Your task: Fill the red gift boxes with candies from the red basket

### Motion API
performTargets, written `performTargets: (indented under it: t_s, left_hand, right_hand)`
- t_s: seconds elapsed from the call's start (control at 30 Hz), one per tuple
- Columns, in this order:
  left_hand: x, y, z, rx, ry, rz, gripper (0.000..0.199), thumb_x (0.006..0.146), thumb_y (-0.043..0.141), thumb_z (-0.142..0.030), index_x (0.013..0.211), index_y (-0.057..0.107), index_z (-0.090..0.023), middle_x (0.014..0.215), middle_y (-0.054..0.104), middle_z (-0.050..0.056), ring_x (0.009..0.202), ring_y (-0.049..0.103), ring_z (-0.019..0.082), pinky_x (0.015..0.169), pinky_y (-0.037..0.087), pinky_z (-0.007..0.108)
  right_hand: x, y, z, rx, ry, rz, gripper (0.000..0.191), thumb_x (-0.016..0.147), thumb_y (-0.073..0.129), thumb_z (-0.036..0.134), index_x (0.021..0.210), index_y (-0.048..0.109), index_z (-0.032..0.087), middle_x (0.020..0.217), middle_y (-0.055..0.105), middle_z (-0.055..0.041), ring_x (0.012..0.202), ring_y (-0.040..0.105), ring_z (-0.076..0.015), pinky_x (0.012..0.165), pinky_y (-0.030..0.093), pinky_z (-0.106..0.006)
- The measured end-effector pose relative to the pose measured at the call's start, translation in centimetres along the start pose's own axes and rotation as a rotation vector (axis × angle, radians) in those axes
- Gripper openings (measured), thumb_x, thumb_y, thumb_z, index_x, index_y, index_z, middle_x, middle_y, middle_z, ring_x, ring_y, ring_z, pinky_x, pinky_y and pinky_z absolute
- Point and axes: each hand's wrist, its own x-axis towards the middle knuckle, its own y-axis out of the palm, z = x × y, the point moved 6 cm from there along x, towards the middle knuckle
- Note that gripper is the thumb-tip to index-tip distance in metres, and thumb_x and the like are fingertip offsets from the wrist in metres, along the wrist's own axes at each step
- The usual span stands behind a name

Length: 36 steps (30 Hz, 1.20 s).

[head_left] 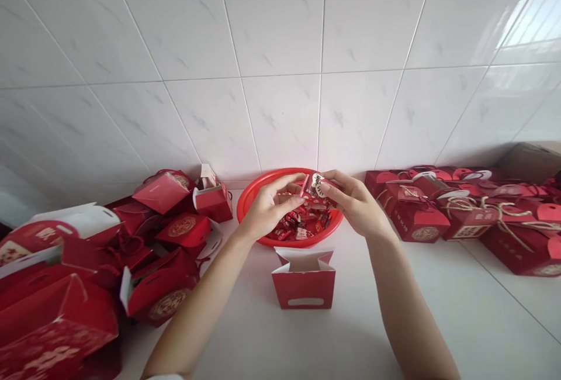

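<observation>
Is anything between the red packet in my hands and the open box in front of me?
Nothing visible blocks it. Your left hand and right hand hold the red packet above the basket; only the basket's near rim lies between, apparently lower. The open box gapes upward.

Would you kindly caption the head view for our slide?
Left hand and right hand hold a red packet over a basket of sweets, beyond an open box.

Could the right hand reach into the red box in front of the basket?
Probably yes: the red box is open on top, with nothing visible between it and the right hand, which, though, holds a red packet with the left hand.
</observation>
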Motion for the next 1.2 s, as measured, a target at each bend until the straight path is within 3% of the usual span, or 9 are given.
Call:
performTargets:
  t_s: [0.13, 0.23, 0.3, 0.37, 0.47, 0.6, 0.77, 0.93, 1.2]
  left_hand:
    - [-2.7, -0.2, -0.8, 0.026, -0.043, -0.142, 0.059, 0.082, 0.077, -0.043, 0.134, 0.059, -0.022, 0.108, 0.074, 0.008, 0.093, 0.074, 0.025, 0.082, 0.062, 0.036]
    - [-4.2, -0.3, -1.2, 0.052, -0.008, -0.146, 0.054, 0.084, 0.075, -0.044, 0.132, 0.060, -0.022, 0.113, 0.073, 0.010, 0.101, 0.072, 0.026, 0.084, 0.061, 0.035]
    - [-5.1, -0.5, -1.6, 0.142, 0.031, -0.132, 0.039, 0.088, 0.071, -0.042, 0.121, 0.066, -0.023, 0.122, 0.070, 0.010, 0.111, 0.069, 0.026, 0.092, 0.058, 0.037]
    - [-6.1, -0.5, -1.9, 0.300, 0.059, -0.047, 0.021, 0.090, 0.069, -0.040, 0.100, 0.073, -0.022, 0.126, 0.068, 0.009, 0.120, 0.063, 0.027, 0.101, 0.052, 0.038]
    - [-7.2, 0.3, -1.5, 0.476, 0.001, 0.198, 0.021, 0.092, 0.065, -0.038, 0.084, 0.077, -0.023, 0.120, 0.069, 0.007, 0.115, 0.065, 0.025, 0.100, 0.051, 0.036]
    - [-7.4, 0.7, -0.3, 0.491, -0.127, 0.274, 0.019, 0.093, 0.061, -0.034, 0.098, 0.077, -0.024, 0.109, 0.073, 0.004, 0.097, 0.069, 0.021, 0.091, 0.053, 0.033]
    - [-6.8, 1.0, 0.6, 0.389, -0.167, 0.344, 0.029, 0.085, 0.072, -0.032, 0.113, 0.072, -0.025, 0.114, 0.073, 0.003, 0.107, 0.067, 0.024, 0.094, 0.052, 0.033]
    - [-6.7, 0.3, 1.0, 0.365, -0.220, 0.326, 0.031, 0.080, 0.075, -0.036, 0.109, 0.073, -0.024, 0.107, 0.075, 0.002, 0.098, 0.070, 0.023, 0.090, 0.054, 0.033]
    - [-6.4, 0.1, 1.4, 0.320, -0.211, 0.322, 0.035, 0.080, 0.077, -0.033, 0.114, 0.073, -0.026, 0.109, 0.076, 0.002, 0.102, 0.070, 0.025, 0.090, 0.053, 0.033]
  right_hand:
    - [-1.5, 1.5, 1.8, -0.134, -0.072, 0.051, 0.028, 0.090, 0.071, 0.043, 0.106, 0.071, 0.020, 0.096, 0.073, -0.0053, 0.087, 0.067, -0.0192, 0.079, 0.056, -0.032]
    - [-2.3, 1.9, 2.5, -0.224, -0.089, 0.060, 0.028, 0.092, 0.069, 0.042, 0.107, 0.072, 0.019, 0.096, 0.073, -0.0064, 0.087, 0.067, -0.0196, 0.078, 0.056, -0.032]
    - [-2.8, 2.0, 3.0, -0.249, -0.095, 0.069, 0.026, 0.092, 0.068, 0.041, 0.106, 0.072, 0.019, 0.095, 0.072, -0.0065, 0.087, 0.066, -0.0198, 0.078, 0.055, -0.032]
    - [-3.3, 2.0, 3.3, -0.258, -0.087, 0.084, 0.025, 0.093, 0.067, 0.041, 0.105, 0.071, 0.019, 0.093, 0.071, -0.0062, 0.086, 0.065, -0.0194, 0.077, 0.055, -0.032]
    - [-3.9, 2.0, 3.6, -0.322, -0.065, 0.122, 0.024, 0.094, 0.066, 0.041, 0.102, 0.070, 0.019, 0.091, 0.068, -0.0057, 0.083, 0.062, -0.0187, 0.073, 0.053, -0.031]
    - [-4.3, 2.9, 3.0, -0.507, -0.006, 0.234, 0.026, 0.095, 0.062, 0.041, 0.107, 0.069, 0.019, 0.084, 0.067, -0.0044, 0.076, 0.059, -0.0170, 0.067, 0.050, -0.029]
    - [-4.1, 3.9, 1.8, -0.705, 0.035, 0.336, 0.024, 0.099, 0.053, 0.036, 0.107, 0.069, 0.019, 0.085, 0.069, -0.0035, 0.075, 0.059, -0.0156, 0.064, 0.047, -0.025]
    - [-3.8, 3.8, 1.0, -0.779, 0.014, 0.313, 0.023, 0.098, 0.052, 0.031, 0.109, 0.070, 0.022, 0.086, 0.070, -0.0029, 0.071, 0.058, -0.0153, 0.061, 0.046, -0.025]
    - [-3.4, 4.1, 0.3, -0.840, 0.006, 0.299, 0.022, 0.097, 0.047, 0.025, 0.092, 0.068, 0.022, 0.075, 0.066, -0.0019, 0.064, 0.054, -0.0150, 0.055, 0.040, -0.027]
